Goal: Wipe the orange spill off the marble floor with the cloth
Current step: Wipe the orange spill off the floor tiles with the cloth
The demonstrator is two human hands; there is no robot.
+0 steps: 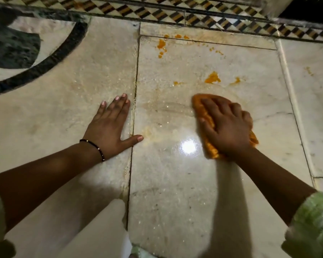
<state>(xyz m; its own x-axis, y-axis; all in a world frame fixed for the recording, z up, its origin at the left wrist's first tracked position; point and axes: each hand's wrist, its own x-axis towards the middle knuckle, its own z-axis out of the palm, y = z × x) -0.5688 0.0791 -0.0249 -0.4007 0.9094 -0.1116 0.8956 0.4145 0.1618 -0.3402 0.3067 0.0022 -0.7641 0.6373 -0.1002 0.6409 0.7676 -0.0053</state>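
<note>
Left hand is flat on the marble floor, fingers straight, just bracing beside the slab seam. Right hand has its fingers curled over the bunched orange cloth, pressing it down mid-slab. Orange spill sits just beyond it, with more blobs by the far mosaic border. My guess: that already-stained cloth could smear it instead of lifting.

Hidden and blurred bits

Your right hand covers most of the cloth; the sleeves run off the frame's edges, and the tiled border at top is blurred.
</note>
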